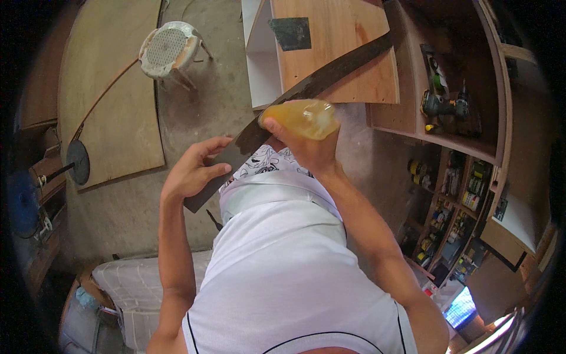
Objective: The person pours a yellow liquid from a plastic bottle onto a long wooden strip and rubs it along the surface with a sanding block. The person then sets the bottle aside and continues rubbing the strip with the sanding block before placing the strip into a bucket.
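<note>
Where printed packs [474, 192] crowd the shelving at right: we make out yellow and green wrappers, their lettering too small for us to read
Left hand [197, 168]: ours is clamped on the near end of the dark strip [330, 76], thumb laid over its face, fingers curled at the edge and partly hidden from us
Right hand [312, 153]: we have it closed round a bottle [303, 118], thumb by the narrow end, most of the fingers behind the plastic
Bottle: we see it tipped over the strip, see-through and yellowish, its narrow end down to the left and its paler base up to the right; the mouth is hidden
Dark strip: long, flat and narrow, it slants from our left hand up to the right; the near end looks smooth and grey, while past a ragged border the face turns darker and browner
Far end: it crosses over a pale wooden panel [342, 29] bearing a black patch [290, 33]; we cannot tell whether strip and panel touch
Cabinet at right: a drill [442, 106] lies inside
</note>
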`<move>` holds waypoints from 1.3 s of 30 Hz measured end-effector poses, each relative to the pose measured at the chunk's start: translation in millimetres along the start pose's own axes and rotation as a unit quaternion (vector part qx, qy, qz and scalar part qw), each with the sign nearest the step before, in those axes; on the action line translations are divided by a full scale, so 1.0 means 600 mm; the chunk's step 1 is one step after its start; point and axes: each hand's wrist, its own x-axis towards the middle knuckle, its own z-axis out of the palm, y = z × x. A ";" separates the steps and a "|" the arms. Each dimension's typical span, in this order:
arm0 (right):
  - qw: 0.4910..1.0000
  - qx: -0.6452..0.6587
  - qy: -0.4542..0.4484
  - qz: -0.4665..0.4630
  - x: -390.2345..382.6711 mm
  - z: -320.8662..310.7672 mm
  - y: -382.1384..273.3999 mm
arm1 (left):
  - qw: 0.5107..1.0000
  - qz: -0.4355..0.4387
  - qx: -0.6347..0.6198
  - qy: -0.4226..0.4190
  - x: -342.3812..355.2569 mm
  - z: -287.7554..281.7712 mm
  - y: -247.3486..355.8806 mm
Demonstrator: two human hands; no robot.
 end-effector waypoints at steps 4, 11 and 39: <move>0.992 -0.049 -0.027 0.110 0.016 -0.014 0.005 | 0.999 0.004 0.034 0.004 -0.003 0.001 0.028; 0.992 -0.109 -0.006 0.056 0.014 0.001 0.017 | 1.000 0.024 0.018 0.010 0.001 -0.002 0.018; 0.966 0.017 0.179 0.186 0.093 -0.070 -0.039 | 0.999 0.036 0.036 0.001 0.005 -0.004 0.043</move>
